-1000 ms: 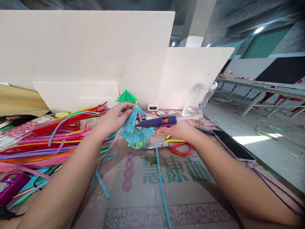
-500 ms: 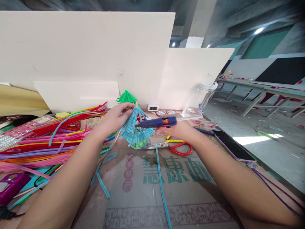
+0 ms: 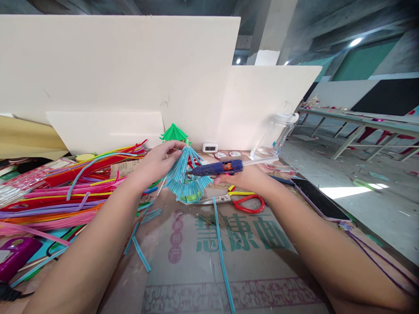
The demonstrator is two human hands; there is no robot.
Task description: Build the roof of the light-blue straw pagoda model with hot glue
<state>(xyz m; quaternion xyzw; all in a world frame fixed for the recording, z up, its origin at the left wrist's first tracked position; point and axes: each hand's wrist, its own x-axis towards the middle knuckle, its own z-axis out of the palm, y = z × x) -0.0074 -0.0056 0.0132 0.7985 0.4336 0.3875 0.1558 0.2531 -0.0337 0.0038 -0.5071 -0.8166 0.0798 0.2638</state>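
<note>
My left hand (image 3: 165, 159) grips the upper left side of a blue pagoda model (image 3: 186, 183), built of pipe-cleaner strips in two tiers with a stick at its peak. My right hand (image 3: 237, 176) is closed around a dark blue glue gun (image 3: 218, 168), a clear glue stick (image 3: 260, 161) jutting from its rear. The gun's nozzle touches or nearly touches the strips of the upper roof; which of the two I cannot tell. Under the gun lie red-handled scissors (image 3: 250, 203), their blades reaching toward the model. A long blue pipe cleaner (image 3: 222, 257) lies in front.
Bundles of coloured pipe cleaners (image 3: 75, 196) cover the left side, with a purple device (image 3: 21, 257) nearer me. A green-roofed model (image 3: 174, 133), a small clock (image 3: 210, 147) and a clear jug (image 3: 276, 137) stand at the back. A phone (image 3: 321, 200) lies at the right edge.
</note>
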